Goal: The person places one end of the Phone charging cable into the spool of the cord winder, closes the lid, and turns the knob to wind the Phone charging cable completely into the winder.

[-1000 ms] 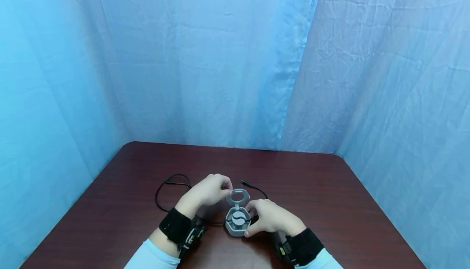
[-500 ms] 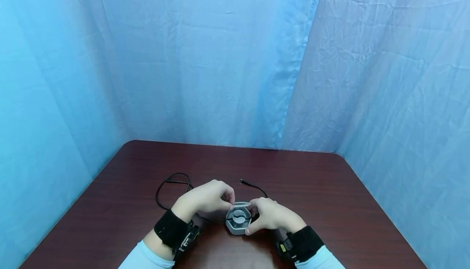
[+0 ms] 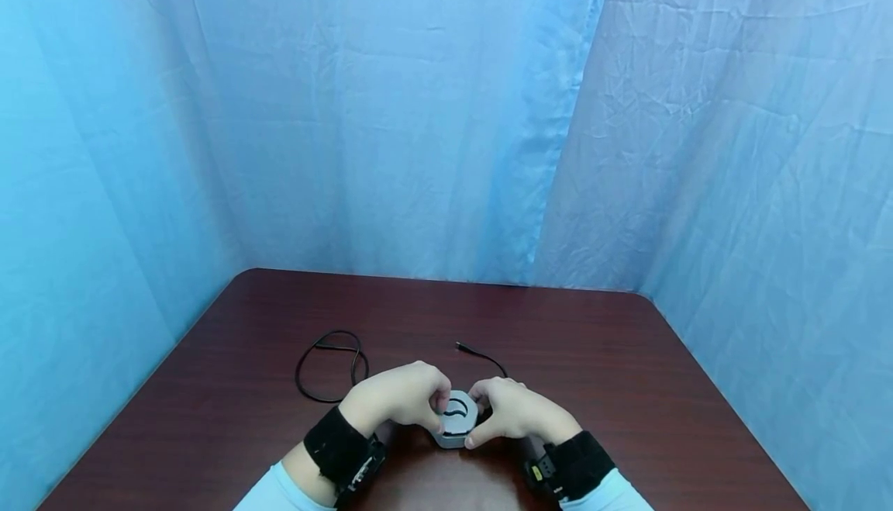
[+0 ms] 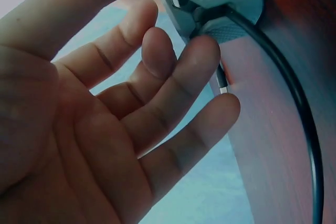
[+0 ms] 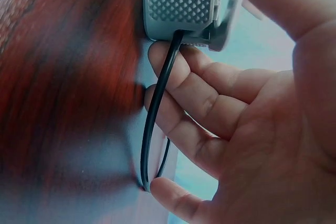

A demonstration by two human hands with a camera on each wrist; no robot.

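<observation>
A small grey hexagonal cable winder box (image 3: pixel 453 441) sits near the table's front, between both hands. Its hinged lid (image 3: pixel 463 400) is folded down almost flat, with a curved double slot showing through its round opening. From the right, the thumb and fingers of my right hand (image 3: pixel 519 410) grip the box's side. My left hand (image 3: pixel 401 393) holds the lid's left edge between thumb and index finger, its other fingers loosely bent. In the right wrist view a slim gap shows between lid and textured box wall (image 5: pixel 178 1). Black cable (image 5: pixel 152 114) comes out of the box's side.
On the dark red-brown table (image 3: pixel 593 356), a loop of the black cable (image 3: pixel 298 371) lies at left. Its plug end (image 3: pixel 460 346) lies behind the box. Blue curtains (image 3: pixel 391 123) surround the table at the back and sides.
The lid has swung from upright, behind the box, down toward me over the round spool. My left hand moved with it, toward the front; the right hand has stayed on the box.
</observation>
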